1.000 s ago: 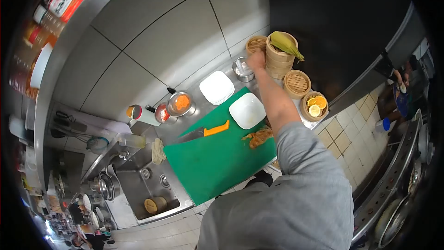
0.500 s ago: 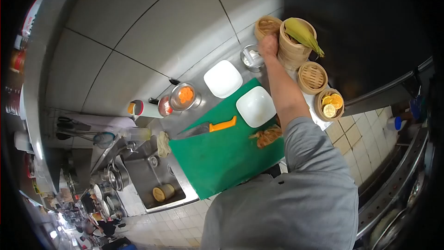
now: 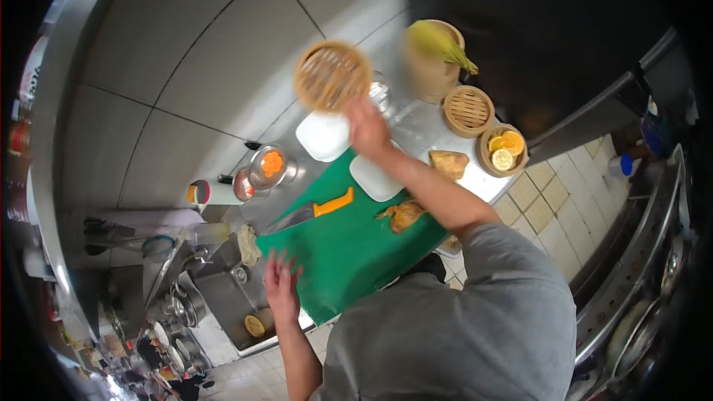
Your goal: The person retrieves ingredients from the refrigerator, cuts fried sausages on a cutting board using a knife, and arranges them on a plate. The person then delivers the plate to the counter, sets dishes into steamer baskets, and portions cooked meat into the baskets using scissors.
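My right hand grips the edge of a round bamboo steamer basket, its slatted side showing, held up in front of the tiled wall. Under it stand a white square bowl and a second white bowl, partly covered by my right forearm. My left hand is raised over the left edge of the green cutting board, fingers apart and slightly blurred, holding nothing. On the board lie a knife with an orange handle and a brown piece of cooked food, perhaps poultry.
At the right stand stacked steamers topped with a corn husk, a slatted steamer and one holding citrus slices. Another brown food piece lies nearby. A metal bowl of carrot slices and a sink are leftward.
My right hand has lifted the steamer basket from beside the stack and carried it left over the bowls. My left hand has come into view. A brown food piece by the steamers is now uncovered.
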The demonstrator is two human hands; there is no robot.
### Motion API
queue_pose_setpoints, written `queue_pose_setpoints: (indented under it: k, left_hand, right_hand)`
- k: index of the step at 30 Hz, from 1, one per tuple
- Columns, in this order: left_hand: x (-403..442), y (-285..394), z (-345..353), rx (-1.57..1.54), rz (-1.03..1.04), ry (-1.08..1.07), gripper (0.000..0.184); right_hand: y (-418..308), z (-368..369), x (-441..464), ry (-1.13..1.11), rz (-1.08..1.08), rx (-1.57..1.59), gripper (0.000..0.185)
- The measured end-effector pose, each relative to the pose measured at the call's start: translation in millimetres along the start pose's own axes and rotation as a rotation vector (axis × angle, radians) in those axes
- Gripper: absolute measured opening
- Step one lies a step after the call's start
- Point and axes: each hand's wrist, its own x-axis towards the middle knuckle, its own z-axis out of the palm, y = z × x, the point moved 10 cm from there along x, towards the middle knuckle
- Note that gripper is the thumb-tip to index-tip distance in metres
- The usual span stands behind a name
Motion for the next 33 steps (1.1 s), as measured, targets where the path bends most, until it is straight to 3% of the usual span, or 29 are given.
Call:
queue_pose_setpoints:
  k: [2,3,5,7,8,10,12,13,14,16,17,18,20,22,23,24,25,27,30,33]
  left_hand:
    - [19.9,19.4,43.2,-0.038,0.068,-0.082,0.070]
    - [24.9,29.0,56.1,-0.199,0.106,-0.082,0.068]
    - [28.8,25.0,65.4,-0.367,0.136,-0.094,0.067]
    - [25.7,-27.3,26.9,-0.103,-0.041,0.190,0.063]
    - [20.7,-51.7,12.9,-0.104,-0.049,0.182,0.063]
    - [-0.7,-113.7,-27.5,-0.203,-0.205,0.270,0.059]
    - [-28.1,-119.8,-44.3,-0.182,-0.202,0.330,0.057]
    - [-42.5,-119.5,-58.4,-0.150,-0.183,0.399,0.055]
    - [-51.3,-124.1,-67.0,-0.156,-0.185,0.409,0.055]
    - [-58.7,-126.8,-90.5,-0.027,-0.055,0.439,0.053]
    - [-51.1,-157.4,-124.7,0.226,0.141,0.365,0.062]
    - [-59.9,-141.1,-116.4,0.223,0.140,0.391,0.062]
    - [-72.4,-68.4,-55.8,1.286,0.437,0.393,0.074]
    - [-72.8,-54.5,-24.3,1.212,0.466,0.118,0.075]
    - [-69.6,-65.0,-16.8,1.213,0.351,-0.010,0.064]
    - [-71.4,-78.8,-15.2,1.197,0.229,-0.139,0.054]
    - [-73.8,-91.0,-31.6,1.200,0.185,-0.083,0.054]
    - [-70.5,-109.9,-48.3,1.313,0.290,0.022,0.036]
    - [-74.8,-85.2,-58.5,1.284,0.294,0.138,0.025]
    - [-90.4,-47.9,-57.8,1.267,0.344,0.181,0.024]
  right_hand:
    - [-60.3,1.4,-62.9,-0.274,-0.069,0.180,0.037]
    - [-83.6,13.6,-99.4,-0.517,-0.061,0.198,0.045]
    - [-132.7,-13.1,-155.3,-0.445,-0.331,0.248,0.047]
    - [-141.8,-31.7,-169.8,-0.547,-0.288,0.255,0.046]
    - [-141.3,-36.9,-177.8,-0.647,-0.253,0.280,0.045]
    - [-77.2,-67.7,-159.9,-0.516,-0.085,-0.081,0.039]
    - [16.6,-130.8,-124.8,-0.262,0.277,-0.182,0.033]
    - [38.2,-163.2,-103.7,-0.190,0.213,-0.439,0.036]
    - [59.7,-182.8,-83.3,-0.381,0.369,-0.583,0.039]
    - [94.6,-202.6,-69.2,-0.338,0.352,-0.853,0.036]
    - [115.6,-199.1,-66.4,-0.422,0.363,-0.914,0.035]
    - [132.2,-192.7,-68.5,-0.512,0.369,-0.970,0.034]
    - [143.1,-189.3,-68.6,-0.496,0.248,-1.124,0.034]
    - [168.7,-181.7,-74.3,-0.542,0.271,-1.189,0.035]
    - [174.4,-184.1,-75.4,-0.491,0.273,-1.137,0.036]
    - [174.6,-185.6,-79.6,-0.449,0.282,-1.082,0.037]
    - [160.6,-186.0,-81.7,-0.439,0.272,-1.077,0.037]
    - [125.6,-194.5,-78.7,-0.396,0.271,-1.029,0.039]
    - [73.5,-209.7,-83.5,-0.309,0.268,-0.924,0.037]
    - [-26.1,-208.0,-92.9,-0.203,-0.079,-0.630,0.032]
